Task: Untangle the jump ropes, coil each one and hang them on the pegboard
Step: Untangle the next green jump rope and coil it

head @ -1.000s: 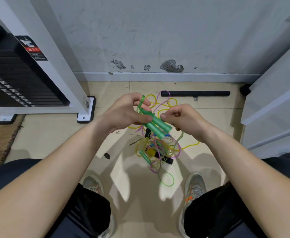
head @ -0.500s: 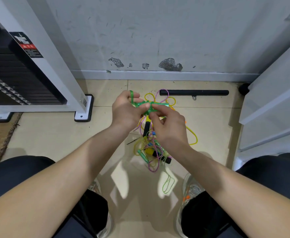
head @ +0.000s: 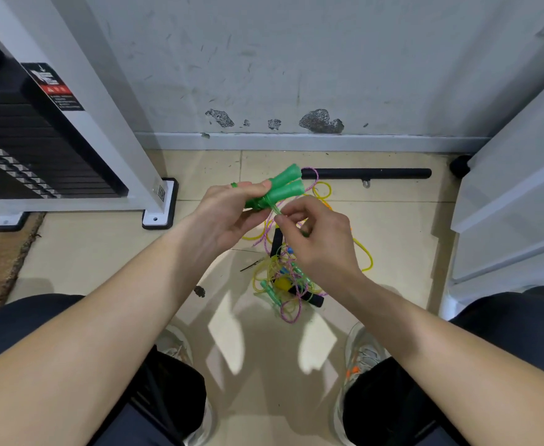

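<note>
- Left hand [head: 228, 214] grips 2 green handles [head: 283, 188] together over the rope tangle [head: 285, 284]; right hand [head: 319, 239] pinches their green cord [head: 276, 210].
- Wind turns snug, clear of that tangle.

The left hand [head: 228, 214] wraps the narrow ends of the two green handles [head: 285, 188], so what comes out of them inside its fingers is hidden. The right hand [head: 319, 239] pinches a green cord [head: 277, 211]; below its fingertips the cord passes behind the palm and is lost. That hand covers the upper part of the rope tangle [head: 283, 284], where single strands cannot be told apart. Beyond the left fingers the flared handle tips hide one end of the black bar [head: 367, 173]. Left of both hands, the weight stack [head: 22, 149] is cut by the edge, its label [head: 53, 86] print too small to read
</note>
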Action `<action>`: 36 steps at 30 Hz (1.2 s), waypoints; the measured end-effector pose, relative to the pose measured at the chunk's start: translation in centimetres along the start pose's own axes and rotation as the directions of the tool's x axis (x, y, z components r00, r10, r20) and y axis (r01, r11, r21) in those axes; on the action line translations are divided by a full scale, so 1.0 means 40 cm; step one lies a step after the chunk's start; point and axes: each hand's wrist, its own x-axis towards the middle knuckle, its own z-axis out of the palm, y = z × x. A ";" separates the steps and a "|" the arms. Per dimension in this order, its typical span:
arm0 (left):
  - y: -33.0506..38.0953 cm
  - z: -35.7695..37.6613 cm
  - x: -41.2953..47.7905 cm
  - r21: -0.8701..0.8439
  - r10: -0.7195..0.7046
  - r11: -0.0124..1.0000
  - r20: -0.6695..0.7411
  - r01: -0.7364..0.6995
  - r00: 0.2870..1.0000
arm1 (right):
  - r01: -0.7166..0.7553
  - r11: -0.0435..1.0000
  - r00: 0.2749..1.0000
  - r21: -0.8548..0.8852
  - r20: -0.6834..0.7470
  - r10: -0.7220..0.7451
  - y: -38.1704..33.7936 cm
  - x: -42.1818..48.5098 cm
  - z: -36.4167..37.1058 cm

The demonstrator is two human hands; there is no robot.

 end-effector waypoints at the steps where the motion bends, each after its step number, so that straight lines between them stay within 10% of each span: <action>1: 0.007 -0.003 -0.002 -0.023 0.001 1.000 0.031 -0.001 1.000 | -0.070 0.997 0.998 0.038 0.003 0.070 0.000 0.002 -0.003; 8: 0.037 -0.022 -0.020 0.329 0.003 0.935 0.363 -0.131 0.932 | -0.291 0.955 0.887 -0.065 0.356 0.294 0.054 0.092 -0.105; 16: -0.042 -0.011 0.009 0.826 0.388 0.332 0.320 -0.455 0.864 | -0.442 0.896 0.840 0.049 0.373 0.394 0.025 0.087 -0.107; 20: -0.078 0.003 0.024 0.749 0.556 0.486 0.134 -0.451 0.820 | -0.396 0.912 0.911 0.106 0.167 0.376 -0.004 0.036 -0.045; 25: -0.074 0.026 0.014 0.279 0.182 0.947 -0.067 -0.157 0.981 | -0.180 0.977 0.983 -0.111 0.001 0.182 -0.001 0.016 -0.024; 31: -0.054 0.021 0.025 0.176 0.050 0.984 -0.094 -0.033 0.994 | 0.149 0.865 0.979 -0.480 0.194 -0.060 -0.006 0.007 -0.010; 36: -0.023 0.005 0.028 0.085 0.069 0.994 -0.084 -0.061 0.994 | -0.058 0.959 0.971 -0.276 0.206 0.118 0.011 -0.001 -0.008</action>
